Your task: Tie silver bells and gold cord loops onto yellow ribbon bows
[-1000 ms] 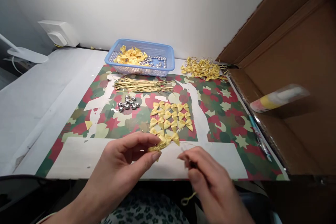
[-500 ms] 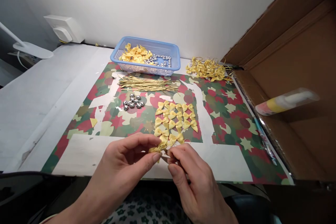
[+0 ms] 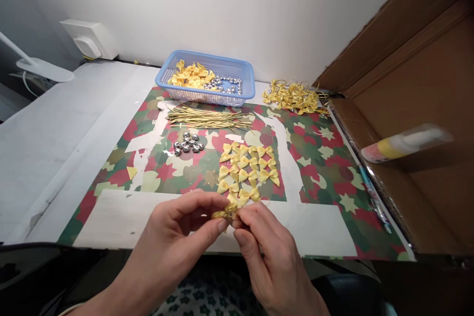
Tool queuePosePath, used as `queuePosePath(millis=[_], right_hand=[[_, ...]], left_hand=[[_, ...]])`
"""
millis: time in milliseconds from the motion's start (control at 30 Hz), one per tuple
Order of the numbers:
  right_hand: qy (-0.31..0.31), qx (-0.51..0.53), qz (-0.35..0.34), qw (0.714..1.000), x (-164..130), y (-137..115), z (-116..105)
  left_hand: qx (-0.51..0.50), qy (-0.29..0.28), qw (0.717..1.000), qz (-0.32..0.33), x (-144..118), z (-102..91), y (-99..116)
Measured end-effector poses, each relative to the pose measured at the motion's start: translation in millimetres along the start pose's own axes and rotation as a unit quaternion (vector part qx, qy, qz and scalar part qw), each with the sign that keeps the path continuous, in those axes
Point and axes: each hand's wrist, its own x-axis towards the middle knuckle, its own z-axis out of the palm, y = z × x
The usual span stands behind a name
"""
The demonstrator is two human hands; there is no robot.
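Note:
My left hand [image 3: 181, 232] pinches a yellow ribbon bow [image 3: 224, 214] between thumb and fingers, above the near edge of the table. Close against it, my right hand [image 3: 270, 256] has thumb and forefinger pressed together on a thin gold tie, mostly hidden by the fingers; a small loop of the tie [image 3: 265, 200] shows behind the knuckles. Just beyond the hands, several yellow bows [image 3: 247, 176] lie in rows on the patterned sheet. A cluster of silver jingle bells [image 3: 186, 146] sits left of them. Farther back is a bundle of gold ties [image 3: 207, 118].
A blue basket [image 3: 205, 98] with yellow bows and silver bells stands against the wall. Right of it lies a pile of yellow bows with ties [image 3: 292, 96]. A cardboard box [image 3: 400, 79] holding a glue bottle [image 3: 388, 148] borders the right side. A white lamp base [image 3: 48, 70] is far left.
Both hands have drawn slightly closer together. The bow has turned a little, and my right fingertips now touch its edge. Everything else on the table lies as before.

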Motion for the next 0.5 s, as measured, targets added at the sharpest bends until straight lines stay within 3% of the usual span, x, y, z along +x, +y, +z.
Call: queuePosePath(millis=[500], right_hand=[[0.030,-0.006,-0.004,1.000,-0.5,-1.0,5.4]], left_hand=[[-0.026,0.009,0.998,-0.049,-0.8,-0.5,4.4]])
